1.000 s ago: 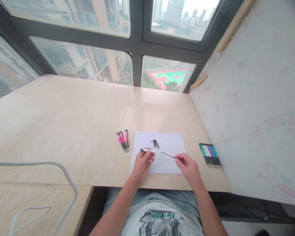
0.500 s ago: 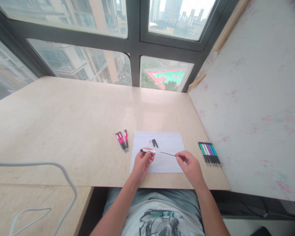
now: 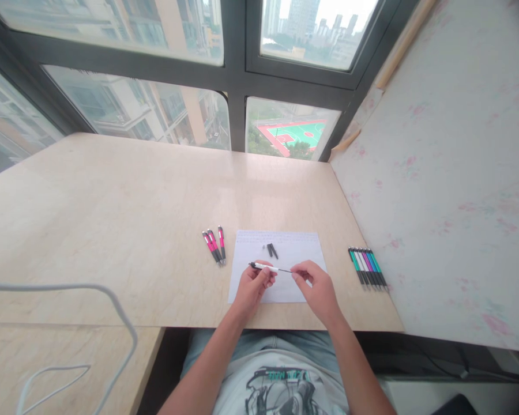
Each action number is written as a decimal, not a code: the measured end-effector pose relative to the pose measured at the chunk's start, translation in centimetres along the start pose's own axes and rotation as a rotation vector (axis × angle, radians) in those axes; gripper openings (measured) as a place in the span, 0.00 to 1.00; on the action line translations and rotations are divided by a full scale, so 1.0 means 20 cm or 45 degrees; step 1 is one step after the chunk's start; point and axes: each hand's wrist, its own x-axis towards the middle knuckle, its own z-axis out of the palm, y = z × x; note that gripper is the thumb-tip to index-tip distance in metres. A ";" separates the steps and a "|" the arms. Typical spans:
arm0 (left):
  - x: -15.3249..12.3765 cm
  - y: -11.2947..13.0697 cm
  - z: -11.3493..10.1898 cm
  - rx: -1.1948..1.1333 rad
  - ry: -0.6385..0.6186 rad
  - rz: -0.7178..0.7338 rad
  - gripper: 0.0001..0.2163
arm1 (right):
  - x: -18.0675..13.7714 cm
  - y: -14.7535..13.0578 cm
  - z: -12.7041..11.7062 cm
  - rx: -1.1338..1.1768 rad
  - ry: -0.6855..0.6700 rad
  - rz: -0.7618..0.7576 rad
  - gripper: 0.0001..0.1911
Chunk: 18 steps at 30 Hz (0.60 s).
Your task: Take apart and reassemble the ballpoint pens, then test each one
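Observation:
My left hand [image 3: 254, 283] is closed around a white pen barrel [image 3: 271, 268] with a black clip end, held over the sheet of paper [image 3: 246, 248]. From the right, my right hand [image 3: 315, 283] pinches a thin dark pen refill [image 3: 285, 271]. The refill's far end meets the open end of the barrel, and part of it appears to be inside. Just beyond the hands, on the paper, lie two short black pen parts [image 3: 272, 251] and a tiny piece too small to make out.
Three pink-and-black pens [image 3: 214, 246] lie left of the paper. Several pens [image 3: 367, 268] in mixed colours form a row on the right, near the wall [image 3: 436, 202]. A grey cable [image 3: 116, 308] loops over the left side of the table [image 3: 112, 230]. Windows stand behind.
My right hand has moved left with the refill, so the gap between refill and barrel is closed and less of the refill shows. My left hand has shifted slightly right.

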 end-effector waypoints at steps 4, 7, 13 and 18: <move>0.00 0.01 0.00 -0.037 -0.011 0.001 0.09 | 0.02 0.00 0.03 0.089 0.043 0.116 0.12; -0.01 0.01 0.01 -0.032 -0.012 0.000 0.09 | 0.02 0.00 0.05 0.154 0.018 0.197 0.17; 0.00 0.01 -0.01 -0.144 0.056 -0.014 0.11 | 0.04 0.04 0.05 0.350 -0.016 0.311 0.29; 0.02 0.01 -0.03 -0.348 0.119 -0.044 0.11 | 0.16 0.16 0.07 0.000 0.127 0.257 0.20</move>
